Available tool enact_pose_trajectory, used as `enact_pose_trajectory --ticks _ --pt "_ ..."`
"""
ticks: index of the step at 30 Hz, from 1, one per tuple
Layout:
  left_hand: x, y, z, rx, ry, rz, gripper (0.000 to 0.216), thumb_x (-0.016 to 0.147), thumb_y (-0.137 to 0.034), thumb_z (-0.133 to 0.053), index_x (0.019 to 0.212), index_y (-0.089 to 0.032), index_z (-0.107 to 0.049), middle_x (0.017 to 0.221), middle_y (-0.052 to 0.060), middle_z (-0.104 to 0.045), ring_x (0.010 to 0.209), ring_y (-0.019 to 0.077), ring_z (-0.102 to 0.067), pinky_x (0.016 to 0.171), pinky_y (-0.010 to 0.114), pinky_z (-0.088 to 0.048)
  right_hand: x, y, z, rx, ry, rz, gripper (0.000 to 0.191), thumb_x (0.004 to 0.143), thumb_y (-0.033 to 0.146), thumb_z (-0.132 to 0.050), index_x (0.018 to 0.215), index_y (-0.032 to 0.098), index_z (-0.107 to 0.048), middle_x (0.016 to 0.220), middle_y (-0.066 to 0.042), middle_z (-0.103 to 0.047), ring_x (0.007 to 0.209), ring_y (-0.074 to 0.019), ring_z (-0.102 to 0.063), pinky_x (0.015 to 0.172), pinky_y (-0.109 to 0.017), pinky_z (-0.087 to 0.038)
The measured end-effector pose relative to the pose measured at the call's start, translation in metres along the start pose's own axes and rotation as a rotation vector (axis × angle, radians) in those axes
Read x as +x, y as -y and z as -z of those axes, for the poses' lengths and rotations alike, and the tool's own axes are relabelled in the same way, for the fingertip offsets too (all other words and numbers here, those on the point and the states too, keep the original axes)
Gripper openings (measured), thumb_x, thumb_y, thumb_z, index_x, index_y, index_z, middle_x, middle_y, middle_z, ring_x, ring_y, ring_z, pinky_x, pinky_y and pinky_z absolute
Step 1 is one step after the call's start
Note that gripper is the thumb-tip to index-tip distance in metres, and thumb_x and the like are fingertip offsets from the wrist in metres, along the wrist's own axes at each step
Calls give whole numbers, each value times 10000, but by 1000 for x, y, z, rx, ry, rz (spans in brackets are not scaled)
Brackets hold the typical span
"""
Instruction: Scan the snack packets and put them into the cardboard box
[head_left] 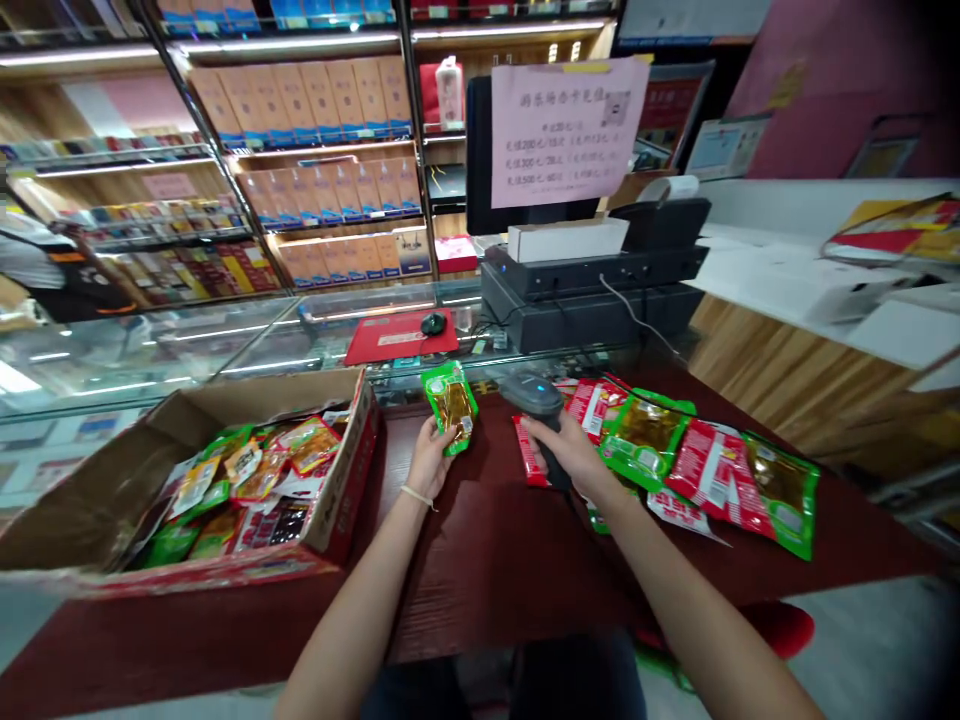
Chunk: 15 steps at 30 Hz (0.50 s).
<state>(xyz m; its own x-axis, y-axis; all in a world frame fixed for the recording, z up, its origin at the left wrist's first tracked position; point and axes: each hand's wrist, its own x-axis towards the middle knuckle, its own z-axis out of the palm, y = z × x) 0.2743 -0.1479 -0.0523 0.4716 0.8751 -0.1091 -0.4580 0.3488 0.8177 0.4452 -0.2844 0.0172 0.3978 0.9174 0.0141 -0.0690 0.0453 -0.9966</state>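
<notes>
- Two bare forearms reaching up from the bottom edge over a dark red wooden counter (480, 560).
- Left hand (429, 455), thin band at the wrist, closed on a green snack packet (450, 405), held upright just above the counter, near its far edge.
- Right hand (574, 450) wrapped round the handle of a dark barcode scanner (534, 398), head lit blue, just beside the packet and to its right.
- Red and green snack packets (697, 465) spread flat on the counter right of the scanner, some overlapping, one red packet partly under the hand.
- Open cardboard box (341, 480) at left, full of mixed packets.
- Beyond: glass display case (150, 345), red mouse pad (397, 335) with a mouse, till with monitor and pink notice (566, 130), shelves of boxed goods (322, 110).
</notes>
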Motion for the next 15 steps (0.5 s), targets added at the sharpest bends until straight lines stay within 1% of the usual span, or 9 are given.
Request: enact_pose_trajectory --ticks 2,4,6,8,12,15 --pt "2 0 6 -23 13 -62 530 621 -139 -809 1080 -202 -553 1037 39 -700 856 132 -686 772 239 -523 9 -7 -9 -4 28 -21 372 762 521 -693 755 211 -488 507 64 -520 338 -91 -459 328 -205 -380" --pt "2 0 7 -45 27 -102 555 627 -115 -790 1121 -220 -561 1068 33 -697 913 132 -678 818 238 -507 13 -14 -13 5 37 -36 379 759 525 -690 733 211 -480 497 67 -507 334 -91 -454 328 -204 -378" --pt "1 -2 6 -51 29 -120 526 655 -138 -770 1138 -218 -579 1095 43 -693 953 144 -671 857 255 -497 13 -19 -12 15 46 -35 377 767 520 -680 707 210 -475 491 67 -494 332 -91 -448 323 -207 -369" --pt "0 -4 5 -25 -3 -144 451 681 -190 -762 1104 -201 -606 1082 49 -696 951 150 -669 871 268 -490 10 -22 -9 22 47 -27 364 777 508 -672 702 210 -477 501 63 -500 337 -92 -448 327 -215 -377" --pt "-2 -8 7 99 -127 -229 374 681 -273 -784 998 -177 -612 945 16 -704 831 117 -664 802 240 -489 4 -21 -3 27 -29 -50 341 757 486 -693 734 218 -484 532 64 -526 350 -92 -460 341 -218 -393" --pt "-2 -12 11 149 -194 -237 391 659 -324 -802 955 -165 -602 873 5 -692 740 108 -652 717 229 -503 2 -20 -2 9 -45 -58 343 765 490 -686 721 218 -482 529 59 -530 352 -94 -464 345 -222 -391"
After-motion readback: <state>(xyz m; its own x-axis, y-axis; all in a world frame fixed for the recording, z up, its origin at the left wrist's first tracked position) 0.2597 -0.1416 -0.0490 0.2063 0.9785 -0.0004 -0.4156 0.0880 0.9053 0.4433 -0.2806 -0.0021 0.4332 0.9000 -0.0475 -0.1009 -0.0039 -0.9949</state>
